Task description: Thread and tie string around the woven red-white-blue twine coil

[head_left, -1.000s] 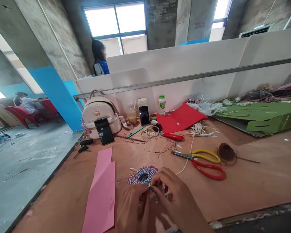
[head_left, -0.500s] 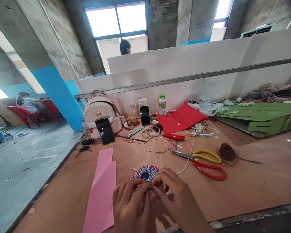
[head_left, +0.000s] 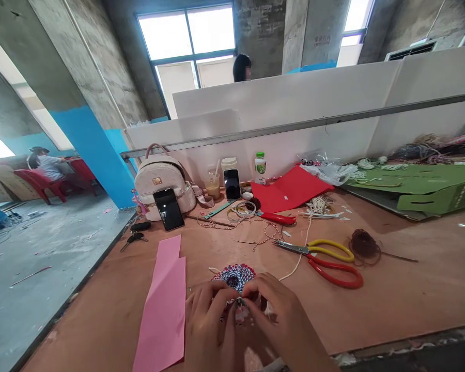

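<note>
A round woven piece of red, white and navy twisted cord (head_left: 235, 277) stands at the front of the wooden worktable (head_left: 387, 299). My left hand (head_left: 206, 323) and my right hand (head_left: 282, 320) both pinch its lower edge, and their fingertips nearly meet. The fingers hide the bottom of the piece, along with a small grey bit between them that I cannot identify. A folded pink paper strip (head_left: 164, 305) lies just left of my left hand. Right of my right hand lie large red-and-yellow-handled scissors (head_left: 318, 261) and a thin white cord (head_left: 294, 266).
Along the back stand a beige backpack (head_left: 160, 183), several phones, a drink cup (head_left: 213, 185) and a bottle (head_left: 260, 168). Red paper (head_left: 289, 189), cord scraps and a green box (head_left: 422, 188) lie beyond. A partition (head_left: 279, 111) backs the table, whose left edge (head_left: 77, 274) drops to the floor.
My hands have drawn closer together around the woven piece, now covering more of its lower part. The person behind the partition has shifted to the right.
</note>
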{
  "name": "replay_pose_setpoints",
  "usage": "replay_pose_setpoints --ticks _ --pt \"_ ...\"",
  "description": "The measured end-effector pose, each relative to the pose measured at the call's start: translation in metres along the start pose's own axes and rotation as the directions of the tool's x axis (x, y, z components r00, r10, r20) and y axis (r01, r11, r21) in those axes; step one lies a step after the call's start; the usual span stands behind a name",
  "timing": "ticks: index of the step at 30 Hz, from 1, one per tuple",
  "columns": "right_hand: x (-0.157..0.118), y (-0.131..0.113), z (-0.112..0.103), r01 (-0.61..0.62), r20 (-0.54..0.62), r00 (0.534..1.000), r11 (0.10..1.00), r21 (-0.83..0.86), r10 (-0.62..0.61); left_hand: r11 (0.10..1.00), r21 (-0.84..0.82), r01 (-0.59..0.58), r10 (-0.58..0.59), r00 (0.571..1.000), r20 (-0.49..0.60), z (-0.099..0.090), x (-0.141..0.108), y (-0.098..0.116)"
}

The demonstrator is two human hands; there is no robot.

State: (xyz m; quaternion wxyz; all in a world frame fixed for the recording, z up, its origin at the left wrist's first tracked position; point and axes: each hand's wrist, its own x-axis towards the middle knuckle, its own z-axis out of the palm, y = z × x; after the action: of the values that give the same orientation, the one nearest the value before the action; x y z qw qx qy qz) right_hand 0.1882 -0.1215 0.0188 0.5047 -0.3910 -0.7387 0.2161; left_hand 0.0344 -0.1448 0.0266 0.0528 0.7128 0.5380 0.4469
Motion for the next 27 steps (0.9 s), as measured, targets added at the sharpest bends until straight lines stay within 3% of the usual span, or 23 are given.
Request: replay_pose_setpoints --ticks 5,10,20,27 --pt "-0.001 -0.001 -0.001 -0.005 0.011 1.000 1.000 0.020 0.005 1.000 0.008 0.005 -0.005 0.999 0.032 -0.001 0.001 0.002" --pt "0.000 -0.001 -0.004 0.077 0.008 0.997 0.997 -0.006 -0.077 1.000 -0.009 0.023 -0.022 0.998 0.063 -0.001 0.000 0.001" --pt "-0.002 0.002 -0.001 0.036 0.015 0.999 0.999 -0.006 -0.036 0.998 -0.035 0.057 -0.054 0.996 0.077 -0.001 -0.001 0.001" --pt "-0.002 -0.001 -0.001 -0.027 0.046 0.999 0.999 0.023 0.026 1.000 0.020 -0.017 0.016 0.999 0.051 -0.003 0.001 -0.010"
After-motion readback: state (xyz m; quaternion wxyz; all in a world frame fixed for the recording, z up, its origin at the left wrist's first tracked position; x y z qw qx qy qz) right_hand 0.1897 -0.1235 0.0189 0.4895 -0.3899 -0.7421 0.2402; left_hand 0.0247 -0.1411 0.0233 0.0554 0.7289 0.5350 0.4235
